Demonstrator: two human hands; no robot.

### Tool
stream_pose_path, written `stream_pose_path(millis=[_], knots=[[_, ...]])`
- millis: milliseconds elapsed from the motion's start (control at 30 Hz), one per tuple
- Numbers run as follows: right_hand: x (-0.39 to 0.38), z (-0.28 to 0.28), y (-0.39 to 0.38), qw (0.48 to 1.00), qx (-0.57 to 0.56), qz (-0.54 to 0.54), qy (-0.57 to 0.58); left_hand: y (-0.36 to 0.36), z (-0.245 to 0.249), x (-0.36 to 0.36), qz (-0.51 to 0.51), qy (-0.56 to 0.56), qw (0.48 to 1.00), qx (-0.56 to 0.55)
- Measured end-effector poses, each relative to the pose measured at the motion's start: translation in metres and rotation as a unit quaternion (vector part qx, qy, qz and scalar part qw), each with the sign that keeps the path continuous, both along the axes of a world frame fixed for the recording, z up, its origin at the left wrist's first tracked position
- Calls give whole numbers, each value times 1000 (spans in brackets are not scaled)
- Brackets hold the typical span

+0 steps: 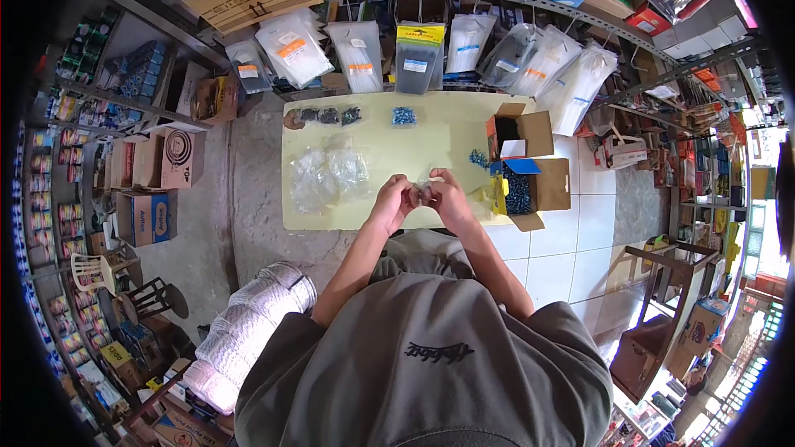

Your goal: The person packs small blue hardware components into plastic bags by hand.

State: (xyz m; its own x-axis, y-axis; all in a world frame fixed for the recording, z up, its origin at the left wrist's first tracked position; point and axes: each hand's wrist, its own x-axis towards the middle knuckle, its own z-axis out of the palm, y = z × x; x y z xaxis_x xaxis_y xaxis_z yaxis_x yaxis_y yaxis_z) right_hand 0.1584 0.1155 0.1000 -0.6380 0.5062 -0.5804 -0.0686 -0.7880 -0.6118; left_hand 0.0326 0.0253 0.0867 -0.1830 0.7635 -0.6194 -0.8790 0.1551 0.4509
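Above the front edge of the pale yellow table, my left hand and my right hand meet, fingers closed on a small clear plastic bag with something dark at its bottom. Flat clear bags lie in a loose pile left of my hands. A filled bag of blue pieces rests near the back edge, and several bags of dark pieces form a row at the back left. Loose blue pieces lie beside an open box of blue pieces on the right.
Another open carton with dark contents stands at the right behind the blue pieces. Packs of cable ties hang from the shelf beyond the table. A large rope roll is at the lower left, and a wooden stool at the lower right.
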Motion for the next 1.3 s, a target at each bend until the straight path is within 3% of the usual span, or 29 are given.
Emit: stream_pose_path(millis=[67,133,200,267,333,400,433,467,500,533,567,600,667,767,900,1100,1200,1267,1300], knots=[[-3,-5,-3,1000,21,17,6,3,-1,4,16,43,996,-70],[-6,-3,-8,998,42,35,11,2,-3,6,46,65,995,-65],[-10,5,-14,998,-13,-60,7,0,-5,9,76,88,991,-60],[-11,0,-15,997,35,-71,-3,1,9,13,82,276,957,-27],[-9,-11,-14,993,82,-83,-15,-1,12,11,44,313,949,-11],[-6,-25,-9,928,355,36,-108,-2,13,9,-21,434,900,-44],[-7,-20,-9,927,356,35,-108,-1,13,9,-15,488,871,-51],[-8,-9,-12,889,417,46,-182,-1,13,10,-16,488,871,-50],[-8,-1,-14,842,472,58,-254,-1,12,13,-33,581,812,-49],[-8,1,-16,842,472,59,-253,-1,14,16,-49,667,742,-48],[-9,3,-16,810,518,60,-269,-1,15,21,-61,707,702,-58],[-10,4,-16,775,561,60,-284,-3,17,26,-87,708,696,-80],[-9,5,-19,760,587,71,-268,-3,13,30,-79,751,650,-84],[-8,-2,-17,748,604,110,-253,-1,10,29,-82,723,679,-92],[-11,9,-24,743,580,176,-283,2,9,22,-74,747,655,-92],[-22,4,-15,704,600,149,-349,5,9,20,-124,745,645,-117],[-28,-6,-3,701,618,107,-338,8,8,28,-98,748,652,-72],[-30,-7,-1,713,606,105,-337,11,7,31,-48,716,694,-54],[-31,-7,0,722,596,97,-337,13,6,29,-14,743,668,-41]])
